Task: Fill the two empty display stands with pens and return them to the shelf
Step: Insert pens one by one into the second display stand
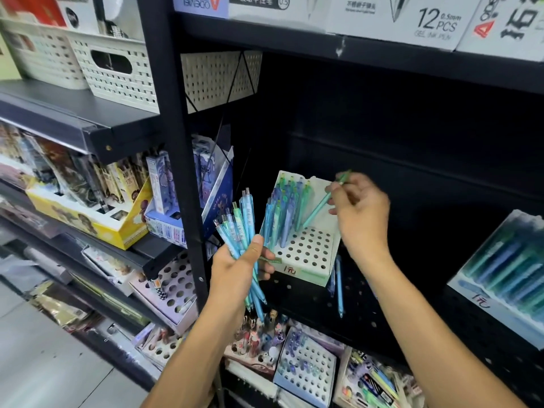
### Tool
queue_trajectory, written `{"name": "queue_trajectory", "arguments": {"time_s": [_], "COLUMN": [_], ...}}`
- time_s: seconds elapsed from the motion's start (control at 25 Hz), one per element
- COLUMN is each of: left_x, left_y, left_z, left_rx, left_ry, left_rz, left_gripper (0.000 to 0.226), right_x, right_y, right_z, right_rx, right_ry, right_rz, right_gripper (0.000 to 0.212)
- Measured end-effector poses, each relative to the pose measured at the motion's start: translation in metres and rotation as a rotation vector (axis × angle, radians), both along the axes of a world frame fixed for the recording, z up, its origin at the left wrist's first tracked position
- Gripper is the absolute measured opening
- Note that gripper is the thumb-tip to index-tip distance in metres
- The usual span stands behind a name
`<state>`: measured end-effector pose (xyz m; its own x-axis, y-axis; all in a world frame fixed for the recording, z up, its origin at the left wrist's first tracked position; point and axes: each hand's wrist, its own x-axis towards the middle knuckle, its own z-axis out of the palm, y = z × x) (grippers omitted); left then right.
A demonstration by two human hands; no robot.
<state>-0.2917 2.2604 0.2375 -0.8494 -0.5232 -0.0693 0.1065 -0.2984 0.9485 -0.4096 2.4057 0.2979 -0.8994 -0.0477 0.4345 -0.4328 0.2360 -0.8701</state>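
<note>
A white display stand (306, 254) with a grid of holes sits on the black shelf (368, 316), its back rows holding blue and green pens (282, 210). My left hand (238, 266) grips a bundle of blue and green pens (238, 225) at the stand's left front corner. My right hand (357, 207) pinches a single green pen (321, 203) tilted over the stand's right side, tip pointing down at the holes. A loose blue pen (339, 285) lies on the shelf beside the stand. A second stand (500, 278) full of pens stands at the far right.
A black upright post (179, 160) divides the shelving. Left shelves hold boxed pens (97, 201) and white baskets (117, 72). Below are more perforated stands (306, 369) with assorted pens. White pen cartons (397, 19) line the top shelf. The shelf's back is dark.
</note>
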Motion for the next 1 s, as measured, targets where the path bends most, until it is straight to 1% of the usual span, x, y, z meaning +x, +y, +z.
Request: {"name": "queue_trajectory", "arguments": {"time_s": [0.08, 0.24, 0.4, 0.44, 0.52, 0.56, 0.6, 0.64, 0.68, 0.72, 0.76, 0.8, 0.84, 0.88, 1.0], "left_x": [0.001, 0.003, 0.003, 0.004, 0.005, 0.005, 0.005, 0.006, 0.006, 0.006, 0.006, 0.006, 0.006, 0.006, 0.005], "left_y": [-0.001, 0.001, 0.003, 0.004, 0.006, 0.006, 0.007, 0.007, 0.008, 0.01, 0.011, 0.013, 0.014, 0.014, 0.011], "left_z": [0.0, 0.002, 0.002, 0.003, 0.004, 0.005, 0.005, 0.006, 0.006, 0.005, 0.005, 0.005, 0.005, 0.005, 0.002], "left_rx": [-0.005, -0.01, -0.017, -0.02, -0.019, -0.019, -0.02, -0.025, -0.031, -0.03, -0.024, -0.02, -0.02, -0.026, -0.036], "left_ry": [0.004, 0.023, 0.017, 0.019, 0.031, 0.038, 0.046, 0.055, 0.065, 0.073, 0.078, 0.079, 0.076, 0.066, 0.019], "left_rz": [-0.006, -0.021, -0.039, -0.051, -0.074, -0.084, -0.097, -0.116, -0.139, -0.163, -0.184, -0.2, -0.209, -0.204, -0.063], "left_gripper": [0.02, 0.018, 0.018, 0.018, 0.018, 0.018, 0.018, 0.018, 0.017, 0.016, 0.015, 0.015, 0.017, 0.018, 0.017], "right_x": [-0.003, -0.008, -0.013, -0.013, -0.009, -0.001, 0.01, 0.02, 0.03, 0.039, 0.044, 0.044, 0.042, 0.038, 0.02], "right_y": [-0.007, -0.015, -0.026, -0.028, -0.028, -0.026, -0.025, -0.025, -0.026, -0.027, -0.029, -0.029, -0.028, -0.027, -0.011], "right_z": [-0.016, -0.032, -0.029, -0.025, -0.019, -0.015, -0.01, -0.006, -0.001, 0.002, 0.003, 0.003, 0.006, 0.011, 0.026], "right_rx": [0.176, 0.288, 0.53, 0.57, 0.596, 0.543, 0.424, 0.275, 0.17, 0.133, 0.131, 0.115, 0.073, -0.011, -0.389], "right_ry": [0.037, 0.1, 0.074, 0.067, 0.099, 0.127, 0.137, 0.102, 0.021, -0.064, -0.12, -0.154, -0.174, -0.195, -0.181], "right_rz": [-0.009, -0.002, 0.089, 0.079, -0.025, -0.075, -0.058, 0.045, 0.197, 0.341, 0.425, 0.451, 0.426, 0.387, 0.222], "right_gripper": [0.013, 0.014, 0.014, 0.015, 0.019, 0.021, 0.02, 0.017, 0.013, 0.011, 0.012, 0.011, 0.01, 0.009, 0.009]}}
